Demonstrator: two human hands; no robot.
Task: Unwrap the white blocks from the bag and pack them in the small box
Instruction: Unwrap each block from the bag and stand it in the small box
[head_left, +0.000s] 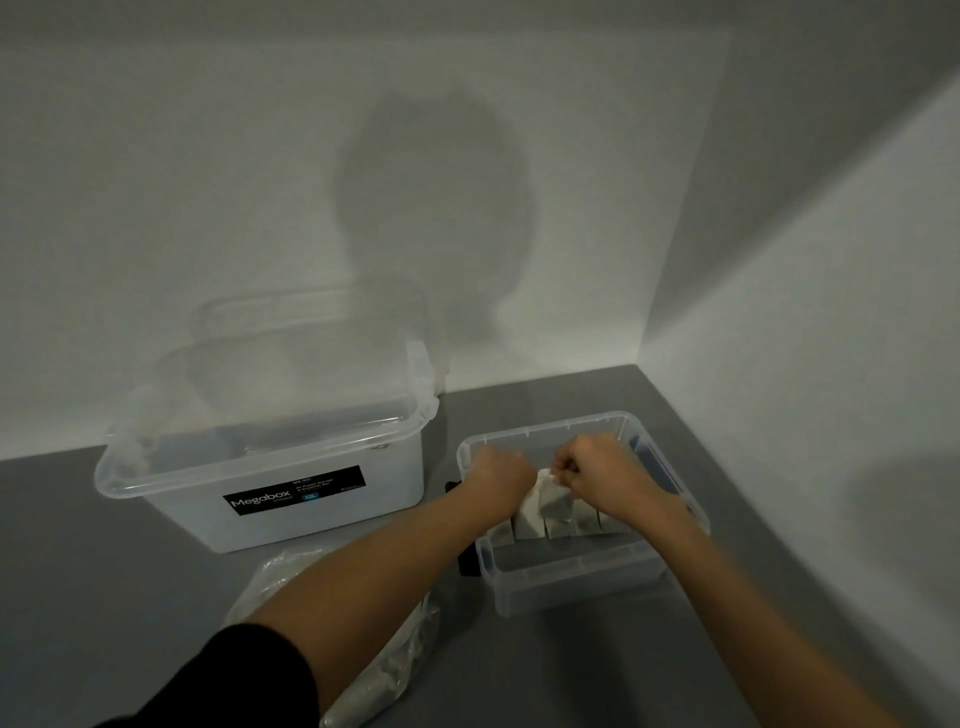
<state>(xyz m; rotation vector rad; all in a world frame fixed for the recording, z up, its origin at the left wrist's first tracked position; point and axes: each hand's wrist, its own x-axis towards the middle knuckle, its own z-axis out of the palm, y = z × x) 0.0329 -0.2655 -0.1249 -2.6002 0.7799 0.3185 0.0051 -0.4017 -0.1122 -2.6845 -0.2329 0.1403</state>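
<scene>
Pinching the white block (545, 501) by its upper corner, your right hand (602, 473) holds it tilted just above the row of packed blocks (566, 525), which stand side by side inside the small box (571, 590). Your left hand (498, 467) is curled tight against the block's left side, over the same box; whether it grips wrapper or nothing, I cannot tell. The block looks light and stiff, and its crisp corners probably chip or dent easily. Any film on it would be thin and slippery, so take it by two opposite flat faces, not by a corner. Left of the small box and nearer you, the crumpled clear bag (400, 670) lies under your left forearm. Farther left stands the lidded Megabox tub (291, 499), all on the grey tabletop (571, 675).
</scene>
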